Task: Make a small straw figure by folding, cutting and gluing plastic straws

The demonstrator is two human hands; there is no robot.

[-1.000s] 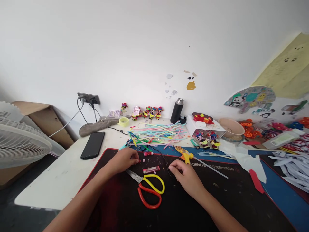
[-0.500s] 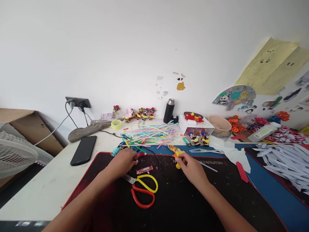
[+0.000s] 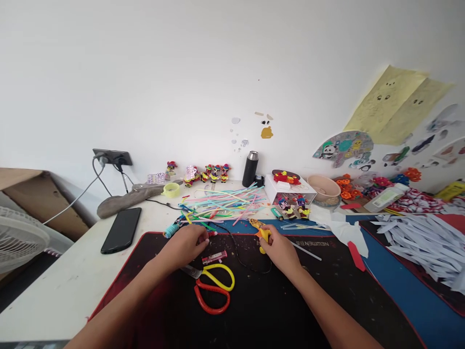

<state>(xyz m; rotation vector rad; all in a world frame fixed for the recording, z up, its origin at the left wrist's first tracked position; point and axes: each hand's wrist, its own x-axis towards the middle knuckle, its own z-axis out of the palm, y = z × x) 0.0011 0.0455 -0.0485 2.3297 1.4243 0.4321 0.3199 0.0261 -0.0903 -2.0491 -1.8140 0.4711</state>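
Observation:
My right hand (image 3: 279,247) has its fingers closed round the handle of a yellow hot glue gun (image 3: 262,231), whose nozzle points up and left near the mat's far edge. A translucent glue stick (image 3: 308,251) shows on the other side of that hand; I cannot tell whether it sits in the gun. My left hand (image 3: 189,242) is closed above the mat, fingers curled together; what they hold, if anything, is hidden. Just below it lie a small pink-labelled tube (image 3: 214,257) and scissors (image 3: 214,287) with one yellow and one red handle, blades partly under the hand.
Coloured pipe-cleaner-like strips (image 3: 225,201) are heaped behind the black mat (image 3: 261,310). A black flask (image 3: 250,168) and small figures (image 3: 216,173) stand along the wall. A phone (image 3: 121,230) lies left; white paper strips (image 3: 417,247) are piled right. A black cord (image 3: 238,252) crosses the mat.
My right hand has gone from touching the glue gun with its fingertips to gripping its handle. My left hand stays closed in about the same place. The view has shifted slightly.

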